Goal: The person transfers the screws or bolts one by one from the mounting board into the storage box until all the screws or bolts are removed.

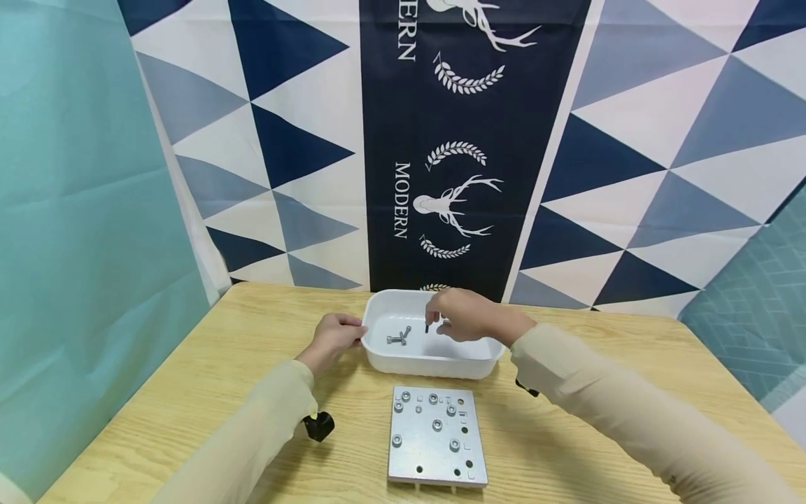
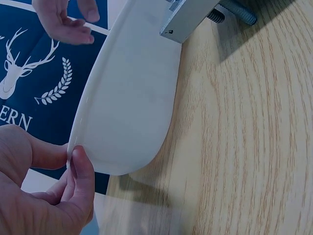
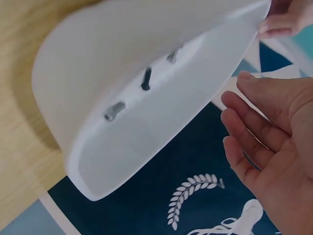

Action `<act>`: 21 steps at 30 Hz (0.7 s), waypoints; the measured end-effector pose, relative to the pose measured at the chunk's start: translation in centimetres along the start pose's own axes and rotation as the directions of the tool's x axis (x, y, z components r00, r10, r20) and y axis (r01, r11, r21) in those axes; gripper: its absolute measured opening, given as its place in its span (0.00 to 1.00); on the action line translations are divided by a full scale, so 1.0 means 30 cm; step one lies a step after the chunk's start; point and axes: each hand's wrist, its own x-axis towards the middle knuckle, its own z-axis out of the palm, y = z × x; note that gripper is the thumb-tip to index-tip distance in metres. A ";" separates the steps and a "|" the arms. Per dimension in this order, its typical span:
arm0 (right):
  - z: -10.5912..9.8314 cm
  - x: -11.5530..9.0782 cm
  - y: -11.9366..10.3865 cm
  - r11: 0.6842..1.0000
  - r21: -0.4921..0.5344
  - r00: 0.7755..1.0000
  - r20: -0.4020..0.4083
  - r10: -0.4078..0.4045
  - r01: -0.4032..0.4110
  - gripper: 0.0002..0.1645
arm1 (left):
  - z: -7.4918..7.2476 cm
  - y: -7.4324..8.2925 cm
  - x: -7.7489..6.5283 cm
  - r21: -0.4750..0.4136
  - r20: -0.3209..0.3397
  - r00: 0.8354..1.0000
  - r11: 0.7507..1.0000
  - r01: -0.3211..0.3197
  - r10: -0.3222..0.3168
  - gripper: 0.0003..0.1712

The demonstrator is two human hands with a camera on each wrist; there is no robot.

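My left hand [image 1: 336, 338] pinches the left rim of a white plastic tray [image 1: 434, 367] between thumb and fingers, as the left wrist view also shows. Over the tray's inside is my right hand [image 1: 462, 313]. In the right wrist view its fingers [image 3: 244, 129] are spread apart and relaxed, with nothing between them. A dark bolt [image 1: 427, 327] shows just below the right fingertips in the head view. Silver bolts [image 1: 398, 339] lie crossed on the left of the tray floor, and another bolt [image 3: 114, 111] shows inside the tray in the right wrist view.
In front of the tray a silver metal plate [image 1: 434, 448] stands slightly raised on the wooden table [image 1: 283, 392], with several socket-head bolts and bare holes in it. Threaded bolt ends [image 2: 239, 12] stick out underneath. A patterned cloth [image 1: 302, 140] hangs behind the table.
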 end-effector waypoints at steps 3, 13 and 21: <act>0.010 -0.028 -0.024 0.999 0.000 0.999 -0.025 -0.043 0.043 0.10 | 0.003 -0.004 0.003 -0.001 0.000 1.000 1.000 0.008 -0.008 0.12; 0.044 -0.091 -0.057 0.996 0.006 0.993 -0.075 -0.091 0.092 0.10 | 0.010 0.000 0.005 0.015 -0.010 1.000 0.999 0.030 -0.029 0.14; 0.071 -0.128 -0.071 0.993 0.007 0.988 -0.098 -0.117 0.119 0.09 | 0.010 0.001 0.006 0.023 -0.003 0.999 0.999 0.036 -0.036 0.14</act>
